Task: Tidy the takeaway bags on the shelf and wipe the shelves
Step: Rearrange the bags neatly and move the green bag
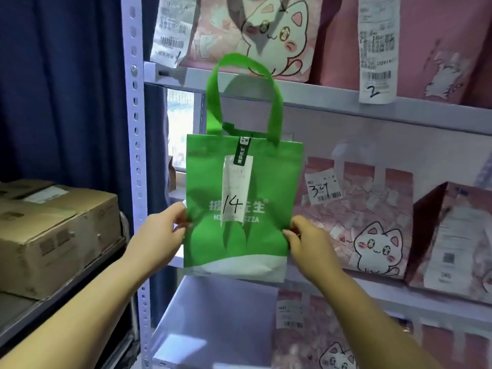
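Note:
A green takeaway bag (239,235) with tall green handles and a receipt marked "14" hangs upright in front of the left end of the middle shelf (372,291). My left hand (159,233) pinches its left edge and my right hand (306,241) pinches its right edge, both at about mid height. Its bottom edge is just above the level of the shelf's front lip. Pink cat-print bags (364,222) stand on the same shelf to the right.
More pink cat bags (266,35) with long receipts fill the upper shelf (346,99). Another pink bag (319,336) sits on the lower shelf (202,315). A perforated upright post (135,155) borders the left side. Cardboard boxes (53,235) lie on a neighbouring rack.

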A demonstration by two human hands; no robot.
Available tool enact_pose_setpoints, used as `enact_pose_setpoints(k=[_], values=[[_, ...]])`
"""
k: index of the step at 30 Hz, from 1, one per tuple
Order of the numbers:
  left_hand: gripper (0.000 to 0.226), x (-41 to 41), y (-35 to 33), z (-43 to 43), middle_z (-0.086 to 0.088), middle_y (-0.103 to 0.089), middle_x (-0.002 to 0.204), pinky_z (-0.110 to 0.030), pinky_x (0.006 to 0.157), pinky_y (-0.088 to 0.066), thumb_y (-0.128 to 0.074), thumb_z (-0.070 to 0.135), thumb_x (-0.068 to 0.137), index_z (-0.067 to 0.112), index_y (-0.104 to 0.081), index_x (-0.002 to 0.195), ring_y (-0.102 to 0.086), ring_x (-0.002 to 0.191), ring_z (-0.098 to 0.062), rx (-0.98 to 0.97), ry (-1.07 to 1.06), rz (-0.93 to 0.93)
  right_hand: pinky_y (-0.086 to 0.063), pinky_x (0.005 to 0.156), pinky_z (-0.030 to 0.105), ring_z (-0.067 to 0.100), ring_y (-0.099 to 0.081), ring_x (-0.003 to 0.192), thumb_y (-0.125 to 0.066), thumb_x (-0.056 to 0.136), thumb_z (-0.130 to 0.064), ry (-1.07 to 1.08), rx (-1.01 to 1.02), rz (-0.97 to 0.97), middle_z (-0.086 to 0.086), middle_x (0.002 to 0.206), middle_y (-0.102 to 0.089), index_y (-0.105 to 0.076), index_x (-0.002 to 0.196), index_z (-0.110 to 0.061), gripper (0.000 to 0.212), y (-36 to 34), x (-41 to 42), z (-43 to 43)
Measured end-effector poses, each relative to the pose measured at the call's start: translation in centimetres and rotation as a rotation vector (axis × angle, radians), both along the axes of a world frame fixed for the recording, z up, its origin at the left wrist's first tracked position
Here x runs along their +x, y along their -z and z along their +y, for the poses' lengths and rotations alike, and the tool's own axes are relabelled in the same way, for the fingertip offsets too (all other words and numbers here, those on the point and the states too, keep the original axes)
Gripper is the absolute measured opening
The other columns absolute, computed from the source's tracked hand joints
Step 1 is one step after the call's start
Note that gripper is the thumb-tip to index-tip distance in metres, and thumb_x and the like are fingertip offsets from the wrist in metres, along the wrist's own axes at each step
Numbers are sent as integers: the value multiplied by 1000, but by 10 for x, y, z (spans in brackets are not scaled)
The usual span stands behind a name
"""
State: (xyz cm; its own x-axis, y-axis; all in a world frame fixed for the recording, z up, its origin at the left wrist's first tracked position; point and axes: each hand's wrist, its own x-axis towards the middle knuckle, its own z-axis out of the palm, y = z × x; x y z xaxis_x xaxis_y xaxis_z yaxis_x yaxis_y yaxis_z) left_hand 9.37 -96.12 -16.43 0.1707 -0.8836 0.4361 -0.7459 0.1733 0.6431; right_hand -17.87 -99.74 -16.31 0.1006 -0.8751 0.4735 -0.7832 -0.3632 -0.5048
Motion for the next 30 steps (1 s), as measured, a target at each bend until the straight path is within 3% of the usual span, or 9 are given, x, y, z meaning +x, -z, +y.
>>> enact_pose_setpoints(k=[5,8,10,14,17,25,30], values=[[17,7,6,-39,11,-64,81,-43,70,-54,-58,30,88,33,-47,75,-65,74,-21,27,2,2,-35,48,27,13,-49,58,-54,93,-22,70,28,2,-3,64,-53,-44,72,-21,23,5,7,-26],[9,11,4,-57,12,-65,80,-39,71,-53,-58,32,88,30,-54,81,-65,74,-20,5,2,-12,-39,52,30,19,-52,62,-53,93,-24,98,40,12,0,67,-57,-49,78,-18,17,2,10,-39],[13,12,6,-67,6,-65,75,-36,68,-51,-57,33,90,24,-55,80,-64,74,-21,-7,-3,-66,-42,56,33,23,-54,65,-52,93,-27,112,38,50,2,70,-59,-50,80,-17,17,2,12,-44],[26,12,8,-79,-8,-62,66,-38,63,-49,-51,35,93,17,-51,73,-58,69,-31,-5,-25,-173,-33,53,32,24,-46,61,-46,95,-31,183,-12,199,1,66,-52,-45,80,-19,19,3,15,-51],[31,13,8,-82,-10,-63,65,-40,63,-50,-49,35,93,12,-55,74,-58,68,-33,-21,-21,-197,-36,55,31,25,-48,64,-45,95,-33,205,-14,235,6,75,-61,-51,87,-16,20,1,16,-53],[26,16,12,-64,3,-68,80,-34,68,-50,-55,42,89,19,-65,83,-62,80,-20,-76,-61,-139,-49,62,32,21,-59,73,-47,92,-45,241,21,211,-1,78,-66,-61,90,-23,26,-2,-2,-29],[20,0,14,-33,15,-61,76,-29,65,-45,-56,45,87,27,-62,81,-60,72,-11,-81,-57,-153,-52,68,37,19,-60,77,-51,91,-42,209,7,160,-5,83,-67,-61,88,-27,19,-3,-30,10]])
